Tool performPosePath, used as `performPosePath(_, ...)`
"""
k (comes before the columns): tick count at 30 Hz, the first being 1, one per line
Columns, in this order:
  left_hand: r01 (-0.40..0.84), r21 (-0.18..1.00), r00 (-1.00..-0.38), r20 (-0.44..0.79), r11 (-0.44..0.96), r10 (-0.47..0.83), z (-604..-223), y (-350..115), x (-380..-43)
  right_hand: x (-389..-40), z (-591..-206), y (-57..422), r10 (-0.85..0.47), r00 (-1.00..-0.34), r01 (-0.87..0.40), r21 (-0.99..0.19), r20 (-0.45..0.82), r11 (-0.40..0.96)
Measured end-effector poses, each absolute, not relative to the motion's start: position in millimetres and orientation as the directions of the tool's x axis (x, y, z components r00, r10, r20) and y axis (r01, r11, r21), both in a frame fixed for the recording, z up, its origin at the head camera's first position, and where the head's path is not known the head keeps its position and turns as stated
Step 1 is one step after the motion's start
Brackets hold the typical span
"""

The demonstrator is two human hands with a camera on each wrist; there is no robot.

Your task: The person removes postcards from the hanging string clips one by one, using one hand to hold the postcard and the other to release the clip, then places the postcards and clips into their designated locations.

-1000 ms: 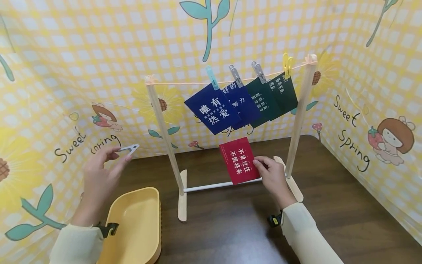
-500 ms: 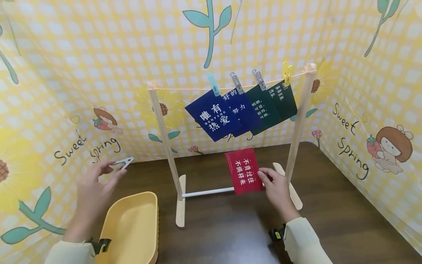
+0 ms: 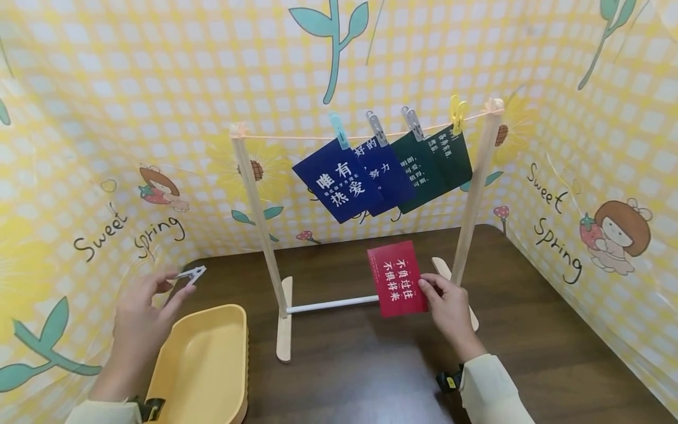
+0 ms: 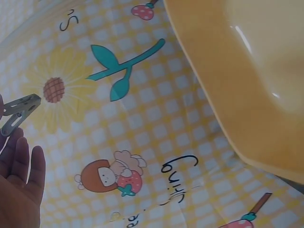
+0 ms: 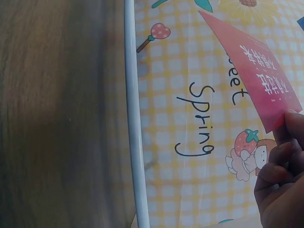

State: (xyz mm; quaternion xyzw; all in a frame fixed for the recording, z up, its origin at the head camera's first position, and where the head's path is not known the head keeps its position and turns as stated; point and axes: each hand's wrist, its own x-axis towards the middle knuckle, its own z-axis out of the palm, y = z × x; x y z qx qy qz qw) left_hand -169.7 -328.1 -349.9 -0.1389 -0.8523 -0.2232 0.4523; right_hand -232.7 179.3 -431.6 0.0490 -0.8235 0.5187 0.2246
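clearly, "不负过往 不惧将来" in white on the red card

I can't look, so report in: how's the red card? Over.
Left fingers pinch loose clip; right fingers pinch red card. Card unclipped, below hanging cards. They crowd line, middle to right.

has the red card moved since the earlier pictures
Yes. In the head view, the red card has shifted right, nearer the right wooden post, and lower, its bottom edge now below the white bar.
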Motion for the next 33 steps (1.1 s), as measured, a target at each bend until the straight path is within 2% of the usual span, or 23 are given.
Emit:
performPosePath(5,0.425,0.22,-0.55,0.833,0.878,0.058,-358,-333,-169,-230,-433,181,0.16,-0.892,-0.308,-0.828,0.423,0.469)
performPosePath(16,0.393,0.231,-0.587,0.808,0.89,0.049,-368,-342,-167,-222,-443,192,0.183,-0.919,-0.228,-0.85,0.349,0.474)
performPosePath(23,0.294,0.314,-0.719,0.695,0.903,-0.008,-374,-343,-162,-218,-449,198,0.181,-0.914,-0.23,-0.83,0.364,0.509)
performPosePath(33,0.319,0.271,-0.741,0.669,0.908,0.061,-386,-352,-162,-215,-458,208,0.18,-0.937,-0.163,-0.832,0.298,0.53)
